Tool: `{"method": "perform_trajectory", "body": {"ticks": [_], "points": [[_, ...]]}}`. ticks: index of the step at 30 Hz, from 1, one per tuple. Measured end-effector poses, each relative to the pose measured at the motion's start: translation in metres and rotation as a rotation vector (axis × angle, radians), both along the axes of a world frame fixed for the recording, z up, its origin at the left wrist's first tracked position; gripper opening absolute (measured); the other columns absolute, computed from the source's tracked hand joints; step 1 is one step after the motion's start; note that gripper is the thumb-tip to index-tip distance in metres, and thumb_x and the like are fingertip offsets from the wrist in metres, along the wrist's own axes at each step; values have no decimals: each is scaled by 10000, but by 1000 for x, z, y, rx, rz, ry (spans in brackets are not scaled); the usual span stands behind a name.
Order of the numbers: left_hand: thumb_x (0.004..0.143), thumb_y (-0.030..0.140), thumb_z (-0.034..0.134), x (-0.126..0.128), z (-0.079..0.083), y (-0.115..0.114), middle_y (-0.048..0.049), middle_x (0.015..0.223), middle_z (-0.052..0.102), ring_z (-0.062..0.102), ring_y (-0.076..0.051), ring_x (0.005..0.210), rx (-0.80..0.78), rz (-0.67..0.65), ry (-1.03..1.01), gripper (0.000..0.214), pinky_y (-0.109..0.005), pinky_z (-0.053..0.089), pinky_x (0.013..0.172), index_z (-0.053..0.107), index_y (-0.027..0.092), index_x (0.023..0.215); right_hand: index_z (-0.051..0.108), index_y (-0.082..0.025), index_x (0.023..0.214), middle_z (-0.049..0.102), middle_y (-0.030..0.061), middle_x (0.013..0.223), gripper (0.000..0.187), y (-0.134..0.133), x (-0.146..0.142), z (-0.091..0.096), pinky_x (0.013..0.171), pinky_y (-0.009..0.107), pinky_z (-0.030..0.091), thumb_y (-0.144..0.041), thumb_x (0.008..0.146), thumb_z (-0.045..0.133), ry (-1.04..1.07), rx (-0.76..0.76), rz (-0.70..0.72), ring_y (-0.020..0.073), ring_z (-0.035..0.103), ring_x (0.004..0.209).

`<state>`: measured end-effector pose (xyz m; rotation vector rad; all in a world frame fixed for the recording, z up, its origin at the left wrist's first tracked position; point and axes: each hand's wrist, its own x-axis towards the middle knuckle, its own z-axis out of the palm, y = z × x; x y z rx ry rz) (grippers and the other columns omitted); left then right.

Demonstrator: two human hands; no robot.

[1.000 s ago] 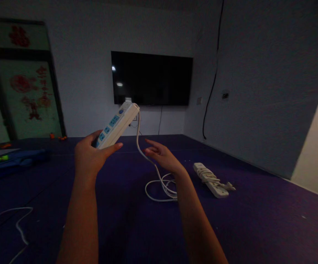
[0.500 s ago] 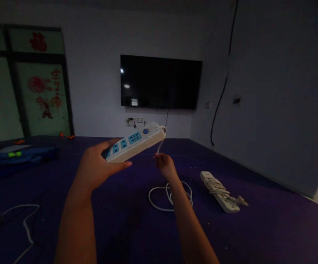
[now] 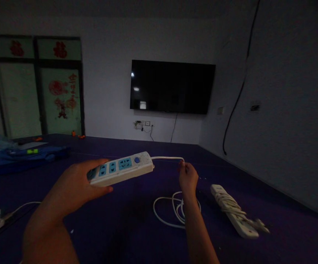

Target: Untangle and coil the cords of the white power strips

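My left hand [image 3: 73, 185] grips a white power strip [image 3: 122, 168] with blue sockets by its near end and holds it almost level above the purple floor. A white cord [image 3: 166, 158] leaves the strip's far end and runs right to my right hand [image 3: 188, 178], which is closed in a pinch on it. Below that hand the cord drops to loose loops [image 3: 172, 209] lying on the floor.
A second white power strip [image 3: 237, 217], its cord wound around it, lies on the purple mat [image 3: 285, 234] to the right. Another white cable [image 3: 24, 206] trails at the left. Blue fabric [image 3: 24, 156] lies at the far left. A dark television [image 3: 172, 87] hangs on the back wall.
My left hand has lowered and levelled the power strip. My right hand went from open beside the cord to pinching it, then pulled it out to the right.
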<state>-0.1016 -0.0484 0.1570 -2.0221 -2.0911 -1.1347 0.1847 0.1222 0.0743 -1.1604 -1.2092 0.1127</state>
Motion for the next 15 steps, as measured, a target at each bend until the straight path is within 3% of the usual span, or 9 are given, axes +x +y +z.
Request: {"method": "perform_trajectory", "body": {"ticks": [5,10,15], "points": [[535,480,698,-1,-2,16,-101,1069,669,628,-292,914,21,72,26,700,-429,480,814,592,215,1175,543,-164,642,560,33,530,481,-2,0,5,509,249,331,-612,772,425,152,34,1,143,480,495],[540,529,689,8,2,25,-125,1090,655,620,-287,940,37,38,-24,744,-409,480,837,583,162,1179,591,-136,676,555,25,524,515,0,8,6,442,230,303,-635,728,476,177,4,135,113,422,438],[493,474,740,29,8,21,-88,996,685,635,-279,880,94,-1,-281,682,-388,514,773,626,177,1097,639,-123,704,600,47,535,525,-2,8,10,435,223,308,-625,724,488,76,-46,268,114,439,434]]}}
